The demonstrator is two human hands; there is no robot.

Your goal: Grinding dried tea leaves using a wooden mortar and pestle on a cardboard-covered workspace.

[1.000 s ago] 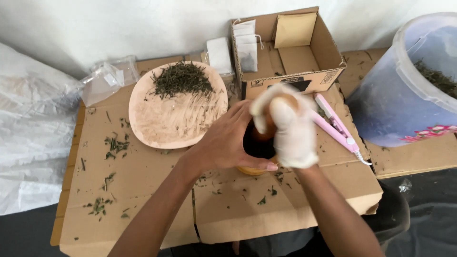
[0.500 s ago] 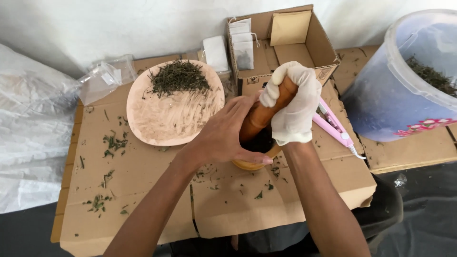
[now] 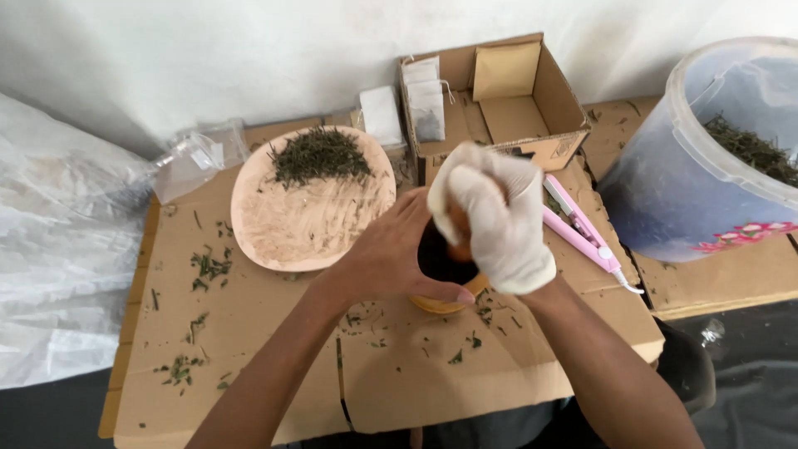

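My left hand (image 3: 391, 254), bare, wraps around the left side of a small wooden mortar (image 3: 445, 299) standing on the cardboard-covered table. In a white glove, my right hand (image 3: 497, 218) grips a wooden pestle (image 3: 455, 237) that points down into the mortar's dark inside. Only a short brown stretch of the pestle shows below the glove. Left of my hands lies a round wooden plate (image 3: 307, 224) with a heap of dried green leaves (image 3: 320, 155) at its far side.
An open cardboard box (image 3: 515, 100) with small white sachets stands behind the mortar. A pink sealing tool (image 3: 582, 233) lies to the right. A large translucent bucket (image 3: 715, 150) of dried leaves sits far right. Clear plastic bags (image 3: 195, 154) and loose leaf bits lie left.
My right hand lifted the pestle up out of the mortar, then pushed it back down into it. My left hand stayed on the mortar.
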